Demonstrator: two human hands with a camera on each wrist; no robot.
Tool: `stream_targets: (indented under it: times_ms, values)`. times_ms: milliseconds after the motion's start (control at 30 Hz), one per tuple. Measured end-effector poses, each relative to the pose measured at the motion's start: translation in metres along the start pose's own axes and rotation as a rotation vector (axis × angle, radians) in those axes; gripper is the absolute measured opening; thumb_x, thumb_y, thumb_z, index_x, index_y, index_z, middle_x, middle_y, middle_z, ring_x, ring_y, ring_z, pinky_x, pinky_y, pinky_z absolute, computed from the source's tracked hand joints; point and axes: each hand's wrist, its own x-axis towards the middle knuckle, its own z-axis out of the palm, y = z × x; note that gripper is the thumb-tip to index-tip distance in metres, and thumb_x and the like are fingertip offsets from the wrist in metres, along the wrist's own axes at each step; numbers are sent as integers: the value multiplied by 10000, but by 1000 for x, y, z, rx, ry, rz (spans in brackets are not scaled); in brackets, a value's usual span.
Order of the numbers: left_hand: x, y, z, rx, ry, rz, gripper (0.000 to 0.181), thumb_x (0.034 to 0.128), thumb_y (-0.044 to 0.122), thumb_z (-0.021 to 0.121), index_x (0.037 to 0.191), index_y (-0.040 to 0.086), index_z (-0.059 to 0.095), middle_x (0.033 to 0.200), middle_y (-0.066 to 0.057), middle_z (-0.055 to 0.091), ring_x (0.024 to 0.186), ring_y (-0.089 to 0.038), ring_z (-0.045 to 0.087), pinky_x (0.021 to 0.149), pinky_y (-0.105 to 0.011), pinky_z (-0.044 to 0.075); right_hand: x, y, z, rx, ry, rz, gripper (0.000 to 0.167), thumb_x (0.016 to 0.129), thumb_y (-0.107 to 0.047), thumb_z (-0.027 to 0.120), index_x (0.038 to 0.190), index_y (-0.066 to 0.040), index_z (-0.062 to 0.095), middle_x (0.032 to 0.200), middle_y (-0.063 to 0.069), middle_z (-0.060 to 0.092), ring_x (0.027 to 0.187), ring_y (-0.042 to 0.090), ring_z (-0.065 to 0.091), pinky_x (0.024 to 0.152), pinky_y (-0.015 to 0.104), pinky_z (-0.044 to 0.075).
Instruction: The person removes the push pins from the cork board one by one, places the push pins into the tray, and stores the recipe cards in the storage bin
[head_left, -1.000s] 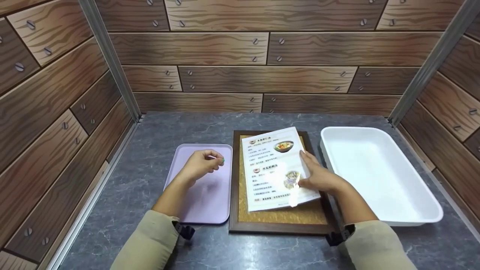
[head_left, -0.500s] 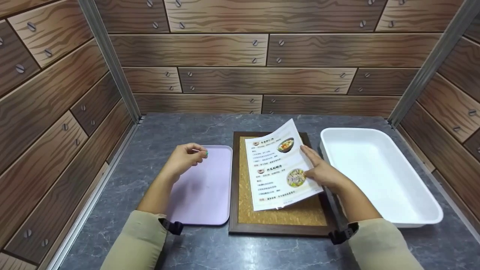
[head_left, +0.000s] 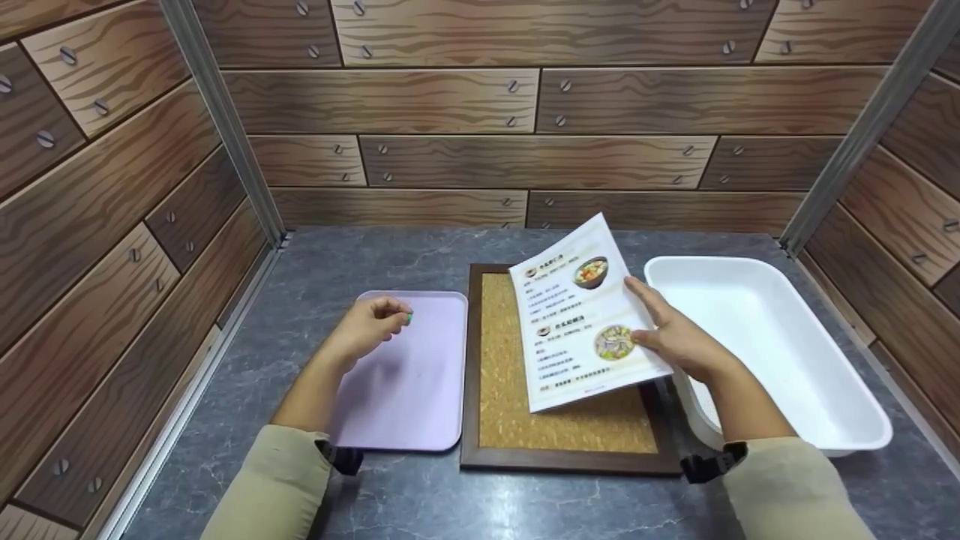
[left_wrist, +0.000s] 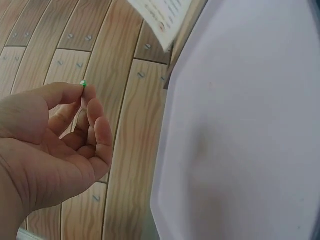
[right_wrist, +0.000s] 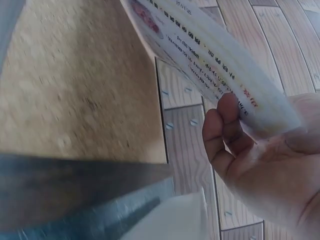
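Over the purple tray (head_left: 420,375), my left hand (head_left: 367,330) pinches a tiny green item (head_left: 409,319) between thumb and forefinger; the left wrist view shows the green item (left_wrist: 83,83) at the fingertips. My right hand (head_left: 682,337) grips the right edge of a printed sheet (head_left: 570,337) with food pictures, holding it tilted above the framed cork board (head_left: 487,427). In the right wrist view, fingers lie against one face of the sheet (right_wrist: 215,55), clear of the cork surface (right_wrist: 75,90). What keeps the sheet's far side is not visible there.
A deep white tray (head_left: 772,352) stands right of the board, beside my right forearm. The purple tray's right edge lies close to the board's frame. Wood-patterned walls (head_left: 442,97) rise at the back and both sides of the dark table (head_left: 405,495).
The right hand has moved right with the sheet, lifting it and uncovering more cork on the left. The left hand has drawn back to the left with the green item.
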Motion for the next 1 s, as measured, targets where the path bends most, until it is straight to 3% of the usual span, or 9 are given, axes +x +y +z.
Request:
stream_targets:
  times_ms: [67,133,200,267,367,433,567,700,1000]
  values:
    - [0,-3,0,4,-13,-16,212,1072,152,656,1224,20,723,988,-4,686,949,-168,602,923,-383,526,-3,2,-9,14,3,7,958,1007,77,554,1764,-194,34,1821,215,-138,1568,455,273,1282,482,318]
    - [1,-6,0,11,-23,-29,189,1075,155,651,1209,49,732,1013,-21,694,966,-182,608,941,-406,529,-7,5,-18,41,-1,8,946,1031,60,551,1764,-214,19,1818,234,-75,1348,335,529,1085,332,500]
    - [1,-8,0,22,-33,-39,173,1076,155,648,1197,71,739,1062,-64,708,982,-188,612,950,-416,531,-11,7,-28,100,-11,14,939,1055,42,551,1764,-240,4,1767,280,134,1101,206,677,865,257,596]
    - [2,-10,1,36,-45,-43,178,1074,158,649,1197,67,738,1092,-103,710,980,-180,611,950,-419,532,-16,10,-37,186,-26,13,935,1073,35,546,1762,-255,-17,1621,274,401,954,161,753,777,281,646]
    - [2,-12,2,58,-72,-38,206,1069,157,649,1214,29,720,1053,-82,694,961,-160,603,924,-393,531,-22,13,-50,303,-50,6,951,1082,34,549,1759,-272,-45,1316,137,665,917,174,800,770,314,670]
    - [1,-14,1,64,-92,-33,205,1065,149,650,1208,14,706,1002,-41,669,936,-147,594,890,-360,526,-26,16,-59,354,-57,-13,957,1079,45,548,1758,-269,-49,1220,57,719,917,184,806,767,313,671]
    - [0,-16,1,63,-121,-28,139,1045,108,653,1157,38,698,945,22,620,893,-123,580,840,-296,511,-34,24,-74,417,-63,-60,949,1080,54,544,1760,-263,-37,1226,15,709,928,186,803,765,300,668]
    - [1,-20,0,79,-139,-21,128,1026,94,657,1141,52,697,931,27,616,878,-124,579,839,-307,522,-40,32,-87,432,-77,-78,923,1095,47,522,1759,-267,-37,1271,5,681,967,190,803,789,305,671]
    - [1,-32,-5,181,-173,15,144,1013,96,679,1107,-5,719,990,-35,685,898,-125,591,810,-255,495,-61,50,-129,372,-119,5,947,1088,75,487,1753,-375,-15,1127,42,763,915,207,810,759,320,672]
